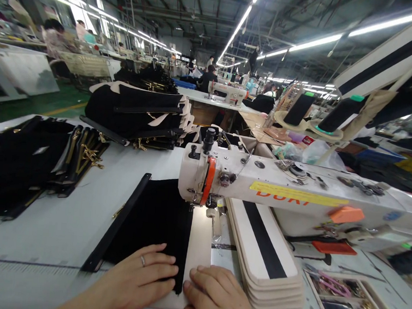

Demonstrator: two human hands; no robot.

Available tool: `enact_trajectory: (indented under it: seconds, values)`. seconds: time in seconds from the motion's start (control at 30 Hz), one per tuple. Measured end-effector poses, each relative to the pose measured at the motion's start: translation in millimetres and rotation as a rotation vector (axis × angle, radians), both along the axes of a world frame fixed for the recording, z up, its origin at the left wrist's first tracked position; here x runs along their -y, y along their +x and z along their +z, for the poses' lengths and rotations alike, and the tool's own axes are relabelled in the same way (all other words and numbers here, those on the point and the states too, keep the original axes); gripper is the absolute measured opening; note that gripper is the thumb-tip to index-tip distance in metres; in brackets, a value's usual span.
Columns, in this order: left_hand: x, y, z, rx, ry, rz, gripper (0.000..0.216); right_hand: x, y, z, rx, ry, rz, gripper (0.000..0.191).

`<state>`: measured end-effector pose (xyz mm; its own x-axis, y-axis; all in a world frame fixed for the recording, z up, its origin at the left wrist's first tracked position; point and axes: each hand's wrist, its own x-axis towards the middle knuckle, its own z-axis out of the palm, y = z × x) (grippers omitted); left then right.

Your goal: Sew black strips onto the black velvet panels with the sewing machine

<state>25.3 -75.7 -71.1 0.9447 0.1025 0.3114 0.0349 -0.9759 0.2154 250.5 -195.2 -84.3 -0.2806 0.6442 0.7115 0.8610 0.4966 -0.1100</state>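
My left hand (143,271), a ring on one finger, lies flat with fingers stretched out on a black fabric panel (155,220). That panel rests partly over a cream piece (201,240) on the white table. My right hand (215,295) presses down on the near end of the cream piece, fingers bent and close together, touching the black panel's edge. Both pieces run toward the needle area (211,208) of a white sewing machine (296,193). Neither hand grips anything.
A stack of cream panels with a black stripe (265,256) sits right of the needle. Black pieces with gold zippers (28,163) lie at left, a taller stack (137,112) behind. A tray with scissors (344,301) is at right. Other workers sit at distant machines.
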Motion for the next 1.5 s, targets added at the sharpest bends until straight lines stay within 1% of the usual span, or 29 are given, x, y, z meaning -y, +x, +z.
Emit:
enact_trajectory:
  seconds: [0.17, 0.37, 0.47, 0.57, 0.67, 0.77, 0.87, 1.07, 1.13, 1.27, 1.4, 1.5]
  values:
    - [-5, 3, -0.4, 0.009, -0.002, -0.023, 0.04, -1, 3, 2.4, 0.016, -0.038, 0.007, 0.024]
    - [-12, 7, 9.5, -0.116, 0.047, 0.057, 0.042, -7, 11, 8.4, 0.067, -0.167, 0.005, 0.025]
    - [-20, 10, 7.6, -0.106, 0.057, 0.072, 0.04, -9, 13, 11.0, 0.053, -0.258, 0.002, 0.027]
    - [-29, 14, 4.3, -0.074, 0.051, 0.051, 0.041, -12, 13, 16.2, 0.023, -0.384, 0.005, 0.033]
    - [-36, 17, 5.2, -0.03, 0.043, 0.066, 0.042, -14, 12, 20.7, -0.005, -0.447, -0.009, 0.039]
    - [-42, 20, 6.8, -0.026, 0.053, 0.074, 0.04, -16, 12, 22.0, -0.016, -0.478, -0.026, 0.04]
    - [-48, 24, 4.9, -0.04, 0.068, 0.084, 0.041, -20, 11, 22.4, -0.022, -0.525, -0.056, 0.042]
    - [-63, 32, 1.6, -0.033, 0.078, 0.135, 0.045, -30, 8, 26.7, -0.029, -0.654, -0.165, 0.045]
    - [-68, 35, 2.2, -0.037, 0.065, 0.136, 0.047, -34, 7, 28.0, -0.026, -0.677, -0.186, 0.047]
    - [-80, 42, 1.9, -0.055, 0.05, 0.144, 0.036, -42, 6, 29.2, -0.039, -0.684, -0.216, 0.051]
    - [-90, 49, 0.1, -0.052, 0.013, 0.192, 0.027, -49, 6, 29.8, -0.057, -0.701, -0.235, 0.056]
    - [-95, 55, 1.2, -0.059, 0.029, 0.218, 0.027, -55, 6, 29.3, -0.064, -0.693, -0.246, 0.059]
